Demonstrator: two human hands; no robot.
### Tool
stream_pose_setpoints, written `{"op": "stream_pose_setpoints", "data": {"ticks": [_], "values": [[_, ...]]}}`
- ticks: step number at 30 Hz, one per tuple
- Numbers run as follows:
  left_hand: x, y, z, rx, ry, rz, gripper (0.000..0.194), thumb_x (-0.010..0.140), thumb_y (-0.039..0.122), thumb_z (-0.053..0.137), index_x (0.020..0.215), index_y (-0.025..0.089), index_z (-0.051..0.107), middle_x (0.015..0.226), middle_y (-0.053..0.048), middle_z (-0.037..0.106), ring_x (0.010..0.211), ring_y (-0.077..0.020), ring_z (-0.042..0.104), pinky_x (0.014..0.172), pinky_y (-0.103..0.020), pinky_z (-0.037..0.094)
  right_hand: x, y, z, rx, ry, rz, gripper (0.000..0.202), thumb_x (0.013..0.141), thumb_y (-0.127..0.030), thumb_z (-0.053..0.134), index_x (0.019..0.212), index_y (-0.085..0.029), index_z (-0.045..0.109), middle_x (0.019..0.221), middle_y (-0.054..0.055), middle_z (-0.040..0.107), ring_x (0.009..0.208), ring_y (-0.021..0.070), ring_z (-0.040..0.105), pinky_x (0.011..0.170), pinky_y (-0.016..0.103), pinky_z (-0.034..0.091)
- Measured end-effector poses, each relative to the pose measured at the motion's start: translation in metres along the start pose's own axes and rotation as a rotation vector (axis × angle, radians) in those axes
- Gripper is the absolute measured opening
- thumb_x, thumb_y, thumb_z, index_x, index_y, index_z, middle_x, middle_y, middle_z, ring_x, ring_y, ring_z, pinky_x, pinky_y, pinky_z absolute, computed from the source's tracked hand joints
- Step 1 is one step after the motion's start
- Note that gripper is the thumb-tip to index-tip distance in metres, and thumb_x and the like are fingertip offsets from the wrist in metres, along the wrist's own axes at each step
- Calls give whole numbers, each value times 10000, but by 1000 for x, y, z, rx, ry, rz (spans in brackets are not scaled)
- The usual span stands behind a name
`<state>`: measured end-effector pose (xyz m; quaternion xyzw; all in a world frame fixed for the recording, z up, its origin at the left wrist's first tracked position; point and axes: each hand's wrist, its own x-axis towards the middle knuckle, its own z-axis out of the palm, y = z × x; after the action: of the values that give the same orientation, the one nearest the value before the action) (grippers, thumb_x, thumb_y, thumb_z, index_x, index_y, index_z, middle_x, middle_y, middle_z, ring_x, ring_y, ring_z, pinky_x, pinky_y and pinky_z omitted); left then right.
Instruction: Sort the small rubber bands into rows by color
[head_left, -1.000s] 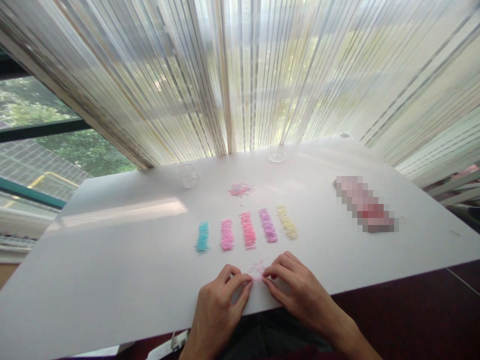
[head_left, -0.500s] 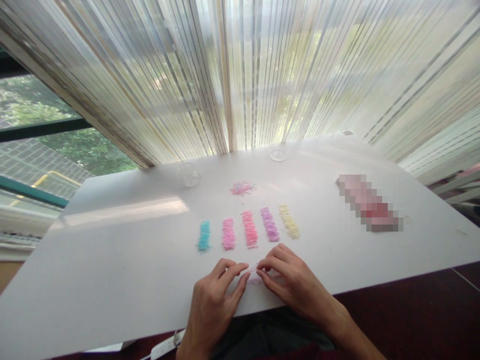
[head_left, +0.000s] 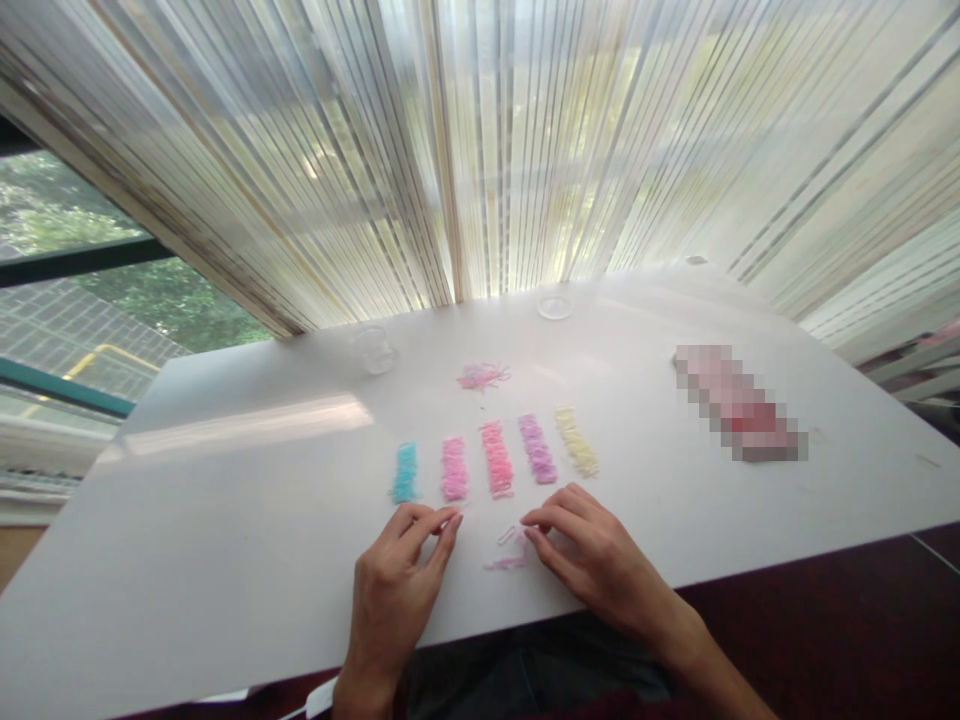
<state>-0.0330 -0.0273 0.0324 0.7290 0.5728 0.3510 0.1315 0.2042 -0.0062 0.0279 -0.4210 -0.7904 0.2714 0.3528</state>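
My left hand [head_left: 401, 570] is closed in a pinch just below the pink row [head_left: 454, 468], with a thin pink loop [head_left: 462, 508] at its fingertips. To the right, the thumb and index finger of my right hand [head_left: 592, 545] are nearly together; what they hold, if anything, is too small to make out. Between the hands lie a few pale pink and lilac loops [head_left: 506, 563], small and thin like little bands. Beyond them run a teal row [head_left: 405, 472], a coral row [head_left: 496, 460], a purple row [head_left: 538, 450] and a yellow row [head_left: 576, 442].
A loose mixed heap [head_left: 482, 376] of pink and bluish pieces lies behind the rows. Farther back are a clear container [head_left: 374, 350] and a clear round lid [head_left: 555, 307]. A blurred-out pink object [head_left: 739, 405] rests at the right of the white table [head_left: 247, 520].
My left hand has moved left, away from my right hand, with a thin pink loop. My right hand has shifted slightly right, and the loops between the hands show more fully.
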Motion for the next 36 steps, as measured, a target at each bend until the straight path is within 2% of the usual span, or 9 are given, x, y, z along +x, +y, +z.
{"op": "stream_pose_setpoints", "data": {"ticks": [5,9,13,24,30,33,36], "values": [[3,-11,-6,190,49,-6,241,1032,364,577,1045,226,774,893,2,720,681,-109,684,614,-203,498,-8,6,-2,19,16,34,151,1012,-168,561,1025,-214,704,890,53,677,841,204,645,753,340,572],[6,-15,-6,403,91,42,287,1056,372,524,1033,233,774,879,15,733,585,-106,652,524,-221,433,-10,9,-3,28,29,29,157,1012,-170,553,1003,-220,702,867,52,679,825,203,648,747,338,577],[7,-15,-5,474,93,44,297,1060,358,511,1029,226,775,872,12,738,581,-116,664,501,-228,413,-10,9,-3,29,27,21,155,1010,-173,554,1005,-220,702,869,53,684,821,203,652,739,337,576],[14,-17,0,442,99,27,310,1059,393,509,1060,233,774,864,11,725,557,-109,615,522,-220,418,-11,12,-3,44,33,24,156,1014,-175,549,1003,-221,698,859,47,687,812,198,658,724,323,565],[2,-14,-8,387,125,9,312,1051,411,516,1085,225,765,869,1,716,574,-108,628,534,-212,458,-11,8,-4,40,63,13,155,1010,-173,556,996,-223,702,847,44,696,798,196,661,716,325,575],[-9,-6,-8,284,82,17,304,1046,419,524,1083,230,759,859,2,709,558,-97,631,549,-200,493,-13,7,-7,19,85,8,154,1011,-177,556,1001,-226,701,850,45,702,802,200,664,723,332,583],[-17,5,-4,182,-14,56,305,1046,421,518,1080,230,753,872,-10,717,620,-111,687,571,-191,534,-19,8,-12,-22,71,22,147,1006,-175,561,1043,-228,694,875,53,696,828,211,661,733,348,586]]}}
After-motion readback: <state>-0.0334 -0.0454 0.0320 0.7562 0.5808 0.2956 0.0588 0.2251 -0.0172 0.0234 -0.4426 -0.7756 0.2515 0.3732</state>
